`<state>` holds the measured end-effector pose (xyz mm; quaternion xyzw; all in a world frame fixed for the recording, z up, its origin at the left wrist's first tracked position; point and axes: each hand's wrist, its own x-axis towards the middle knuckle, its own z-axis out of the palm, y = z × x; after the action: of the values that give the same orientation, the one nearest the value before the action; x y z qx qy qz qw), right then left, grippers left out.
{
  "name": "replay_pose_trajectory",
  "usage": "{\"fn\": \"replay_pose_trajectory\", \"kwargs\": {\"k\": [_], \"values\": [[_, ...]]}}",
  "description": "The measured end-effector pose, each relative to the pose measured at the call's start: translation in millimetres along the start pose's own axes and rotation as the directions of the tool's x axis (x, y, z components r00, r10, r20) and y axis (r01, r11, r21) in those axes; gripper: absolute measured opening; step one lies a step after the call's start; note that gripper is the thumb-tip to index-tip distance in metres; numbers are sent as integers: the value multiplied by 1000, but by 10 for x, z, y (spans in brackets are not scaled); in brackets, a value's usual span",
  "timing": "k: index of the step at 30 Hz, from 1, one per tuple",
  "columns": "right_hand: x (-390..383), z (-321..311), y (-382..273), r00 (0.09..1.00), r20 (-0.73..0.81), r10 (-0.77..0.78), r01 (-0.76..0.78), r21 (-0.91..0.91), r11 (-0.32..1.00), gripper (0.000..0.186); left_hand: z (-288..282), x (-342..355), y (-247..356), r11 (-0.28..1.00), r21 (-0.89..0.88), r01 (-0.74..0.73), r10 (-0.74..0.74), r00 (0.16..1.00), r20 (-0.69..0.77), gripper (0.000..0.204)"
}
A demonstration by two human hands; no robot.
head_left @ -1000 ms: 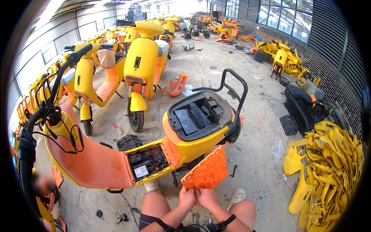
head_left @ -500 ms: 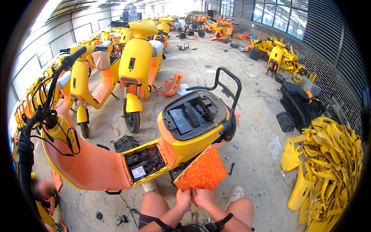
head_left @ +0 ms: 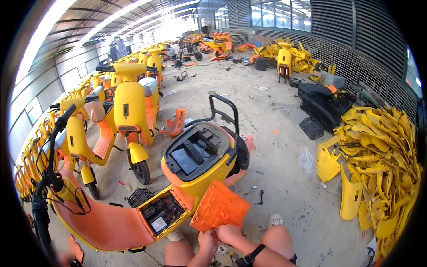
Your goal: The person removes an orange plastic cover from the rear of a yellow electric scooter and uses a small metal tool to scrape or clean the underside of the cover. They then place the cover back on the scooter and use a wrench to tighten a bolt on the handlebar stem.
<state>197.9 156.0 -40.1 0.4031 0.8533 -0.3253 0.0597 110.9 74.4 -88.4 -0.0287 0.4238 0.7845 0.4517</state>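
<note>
Both of my hands grip the lower edge of an orange plastic panel (head_left: 220,204), its bumpy face turned up. My left hand (head_left: 207,241) is closed at the panel's lower left corner. Close beside it, my right hand (head_left: 228,234) is closed on the same edge; the fingertips are partly hidden. Just beyond stands a yellow and orange scooter (head_left: 104,222), partly taken apart. Its footboard compartment (head_left: 161,213) lies uncovered, with wiring and a white-labelled part inside. The open seat bay (head_left: 195,149) shows a dark tray, and a black rear rack (head_left: 224,107) rises behind it.
A heap of yellow panels (head_left: 378,164) lies at the right, near black baskets (head_left: 311,128). Other yellow scooters (head_left: 126,107) stand in rows at the left. A black bent tool (head_left: 261,197) and a clear plastic bag (head_left: 306,159) lie on the floor.
The view has tilted up and turned right, so the scooter sits lower and further left in it. Both hands still hold the orange panel, which has turned slightly.
</note>
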Motion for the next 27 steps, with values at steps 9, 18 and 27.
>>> {"fn": "replay_pose_trajectory", "kwargs": {"k": [9,18,27], "values": [[-230,-202,90,987,141,71,-77,39,996,53,82,-263,331,993,55,-102,107,990,-91,54],[-404,-1069,604,919,-280,277,311,947,-76,41,108,-236,829,963,-191,-189,188,982,-26,65],[-286,-1248,1168,844,-191,502,446,769,-457,33,384,-148,1579,869,-479,-125,192,977,94,60]]}}
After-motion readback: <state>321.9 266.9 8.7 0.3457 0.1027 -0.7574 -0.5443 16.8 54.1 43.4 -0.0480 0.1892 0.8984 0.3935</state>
